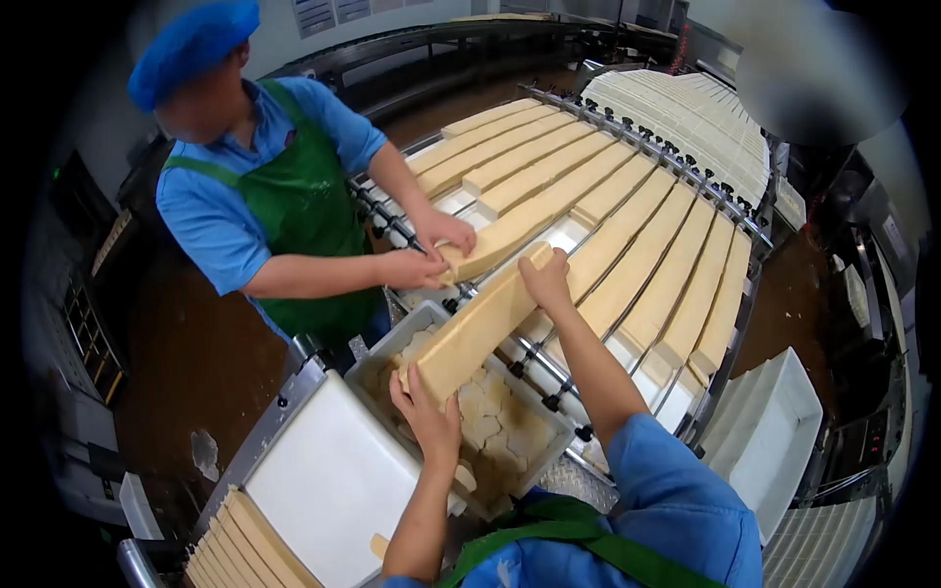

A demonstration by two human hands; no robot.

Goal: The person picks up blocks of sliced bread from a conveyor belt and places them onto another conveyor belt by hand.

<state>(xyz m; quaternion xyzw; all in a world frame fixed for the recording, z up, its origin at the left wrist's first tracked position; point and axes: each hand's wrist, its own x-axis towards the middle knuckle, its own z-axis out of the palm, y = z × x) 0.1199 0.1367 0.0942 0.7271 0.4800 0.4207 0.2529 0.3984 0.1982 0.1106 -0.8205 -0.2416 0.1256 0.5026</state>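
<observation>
A long pale-yellow slab (480,328) is held between my two hands, slanting above a grey bin (544,456). My left hand (429,416) grips its lower end, fingers round the edge. At the upper end my right hand (547,279) is closed on the slab. Scraps of the same pale material (495,421) lie in the bin beneath. Beyond the slab, a slatted conveyor carries several long strips (627,260) side by side. A co-worker's hands (431,255) touch the near end of another strip (510,230), left of my slab.
A co-worker (294,176) in a blue cap and green apron stands at the left. A white belt surface (328,480) lies at the lower left, with stacked slabs (245,544) on it. A metal rail (539,363) crosses the conveyor's near edge. White trays (774,421) stand at the right.
</observation>
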